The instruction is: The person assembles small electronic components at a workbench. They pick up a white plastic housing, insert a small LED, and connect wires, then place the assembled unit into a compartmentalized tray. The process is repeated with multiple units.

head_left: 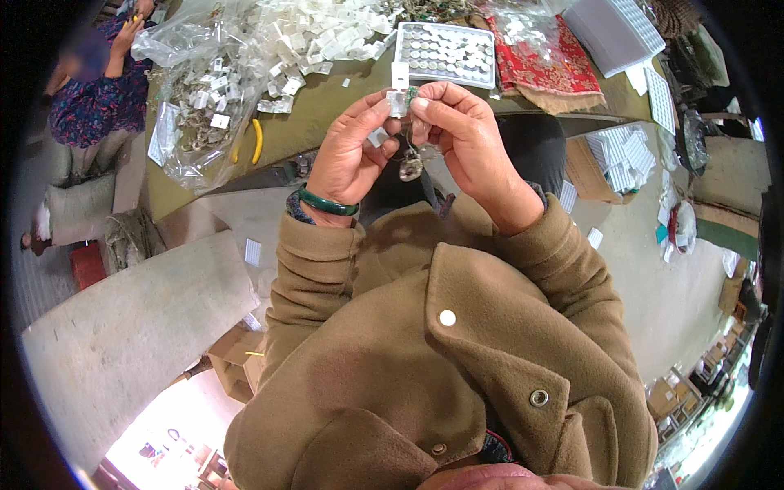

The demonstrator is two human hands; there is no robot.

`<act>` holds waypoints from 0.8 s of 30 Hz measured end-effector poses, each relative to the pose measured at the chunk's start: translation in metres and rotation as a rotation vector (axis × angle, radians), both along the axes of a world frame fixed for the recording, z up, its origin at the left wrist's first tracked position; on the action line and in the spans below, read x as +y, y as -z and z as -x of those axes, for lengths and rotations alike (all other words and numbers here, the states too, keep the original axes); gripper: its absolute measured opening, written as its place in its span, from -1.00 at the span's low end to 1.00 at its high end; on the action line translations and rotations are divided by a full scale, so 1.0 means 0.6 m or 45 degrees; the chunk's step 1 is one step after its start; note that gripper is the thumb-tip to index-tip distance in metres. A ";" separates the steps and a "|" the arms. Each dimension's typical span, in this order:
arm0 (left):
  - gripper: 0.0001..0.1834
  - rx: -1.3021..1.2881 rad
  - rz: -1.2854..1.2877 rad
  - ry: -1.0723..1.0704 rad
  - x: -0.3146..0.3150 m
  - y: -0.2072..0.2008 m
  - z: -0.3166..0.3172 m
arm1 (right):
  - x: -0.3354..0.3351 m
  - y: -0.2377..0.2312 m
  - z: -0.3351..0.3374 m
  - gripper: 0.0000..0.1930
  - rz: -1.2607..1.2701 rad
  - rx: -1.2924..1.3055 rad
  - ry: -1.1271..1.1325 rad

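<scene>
Both hands are raised together at the near edge of the table. My left hand (349, 151), its wrist in a dark green bangle (328, 202), pinches a small white card tag (399, 75) with a clear plastic part (397, 104) below it. Fingers of my right hand (474, 139) are closed around a small green beaded piece (410, 95) right beside the tag. Beneath the fingers dangles a cord with a pale, shiny pendant (411, 169). Whether cord and tag are joined is hidden by the fingertips.
White tags (306, 41) lie heaped on the table beside a clear plastic bag (196, 155) of tagged pieces. Yellow-handled pliers (257, 141) lie near its edge. Behind my hands are a white tray (446, 82) of round pieces and a red cloth (535, 65). Another person (102, 98) sits left.
</scene>
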State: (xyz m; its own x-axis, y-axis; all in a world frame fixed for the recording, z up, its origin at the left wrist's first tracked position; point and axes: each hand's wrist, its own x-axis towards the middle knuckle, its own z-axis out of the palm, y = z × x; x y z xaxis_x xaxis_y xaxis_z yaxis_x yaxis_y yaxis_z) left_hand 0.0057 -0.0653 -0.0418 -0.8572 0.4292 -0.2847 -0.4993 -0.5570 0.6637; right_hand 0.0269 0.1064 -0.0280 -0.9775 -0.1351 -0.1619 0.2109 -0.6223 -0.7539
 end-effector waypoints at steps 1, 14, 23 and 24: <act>-0.67 0.038 0.014 -0.003 0.005 0.002 -0.003 | 0.000 0.001 -0.004 -0.94 -0.041 -0.022 0.019; -0.63 0.208 -0.034 -0.129 0.050 0.019 -0.022 | 0.002 0.010 -0.025 -0.95 -0.092 0.027 0.117; -0.65 0.433 0.208 -0.288 0.061 0.016 -0.030 | 0.010 0.007 -0.021 -0.92 -0.323 0.137 0.082; -0.65 0.492 0.317 -0.305 0.064 0.017 -0.031 | 0.011 0.007 -0.020 -0.92 -0.351 0.150 0.090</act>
State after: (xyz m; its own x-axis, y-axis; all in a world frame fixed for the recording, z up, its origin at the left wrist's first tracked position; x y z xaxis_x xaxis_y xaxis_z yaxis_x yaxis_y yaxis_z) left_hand 0.0240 -0.0272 -0.0522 -0.9859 0.1676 0.0035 -0.0695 -0.4277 0.9012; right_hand 0.0391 0.1130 -0.0320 -0.9972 -0.0327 -0.0680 0.0754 -0.4012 -0.9129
